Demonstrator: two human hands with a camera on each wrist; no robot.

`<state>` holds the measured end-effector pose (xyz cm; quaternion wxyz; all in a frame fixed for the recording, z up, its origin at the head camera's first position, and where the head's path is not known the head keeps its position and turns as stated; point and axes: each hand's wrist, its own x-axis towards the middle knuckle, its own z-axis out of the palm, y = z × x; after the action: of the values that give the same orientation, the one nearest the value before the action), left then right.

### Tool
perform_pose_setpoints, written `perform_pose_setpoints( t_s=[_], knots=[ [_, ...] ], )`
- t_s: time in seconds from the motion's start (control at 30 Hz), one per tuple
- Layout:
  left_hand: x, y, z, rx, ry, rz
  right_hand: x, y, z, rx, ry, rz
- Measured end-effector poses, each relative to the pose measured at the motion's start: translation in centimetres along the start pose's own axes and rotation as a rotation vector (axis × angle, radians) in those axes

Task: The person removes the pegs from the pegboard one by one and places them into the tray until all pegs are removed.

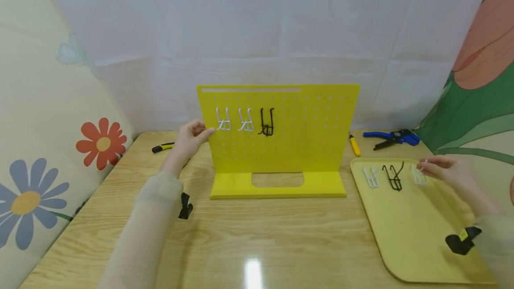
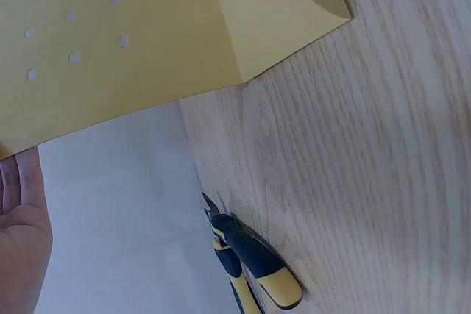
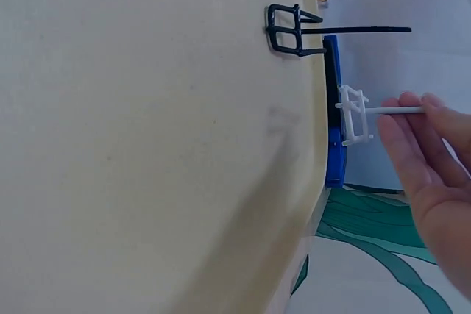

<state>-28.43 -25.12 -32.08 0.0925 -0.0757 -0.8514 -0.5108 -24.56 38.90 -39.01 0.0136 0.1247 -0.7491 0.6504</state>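
Note:
A yellow pegboard (image 1: 309, 146) stands upright on its base, with two white wire hooks (image 1: 246, 120) and a black wire hook (image 1: 267, 122) hung on its left half. My left hand (image 1: 188, 139) grips the board's left edge, the thumb in front and the fingers partly hidden behind. Over the back right corner of the yellow tray (image 1: 417, 235), my right hand (image 1: 451, 173) pinches a white wire hook (image 3: 355, 114) by its long prong. The right wrist view shows this hook raised off the tray. Beside it on the tray are a black hook (image 1: 394, 178) and another white hook (image 1: 371, 177).
Blue-handled pliers (image 1: 391, 137) lie behind the tray, near a yellow-handled tool (image 1: 354, 145). Behind my left hand are black-and-yellow pliers (image 2: 254, 259). A white cloth (image 1: 257, 26) hangs at the back of the wooden table (image 1: 281, 235).

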Motion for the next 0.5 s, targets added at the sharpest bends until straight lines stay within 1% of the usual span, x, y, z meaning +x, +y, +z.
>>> perform_pose_setpoints(
  t_s=[0.07, 0.17, 0.2, 0.33, 0.5],
  knots=[
    [0.00, 0.03, -0.04, 0.005, 0.001, 0.002, -0.36, -0.71, 0.72, 0.009, -0.007, 0.032],
    [-0.02, 0.05, -0.07, 0.010, 0.003, 0.008, -0.66, -1.12, 1.26, -0.001, -0.007, 0.060],
    [-0.03, 0.05, -0.07, 0.011, 0.005, 0.010, -0.70, -1.19, 1.34, -0.029, -0.003, 0.068],
    [-0.09, 0.06, -0.01, 0.015, 0.007, 0.010, -0.73, -0.95, 1.34, -0.104, 0.019, 0.077],
    [-0.13, 0.12, 0.01, 0.023, 0.008, 0.003, -0.56, -0.44, 1.34, -0.131, 0.048, 0.074]
  ],
)
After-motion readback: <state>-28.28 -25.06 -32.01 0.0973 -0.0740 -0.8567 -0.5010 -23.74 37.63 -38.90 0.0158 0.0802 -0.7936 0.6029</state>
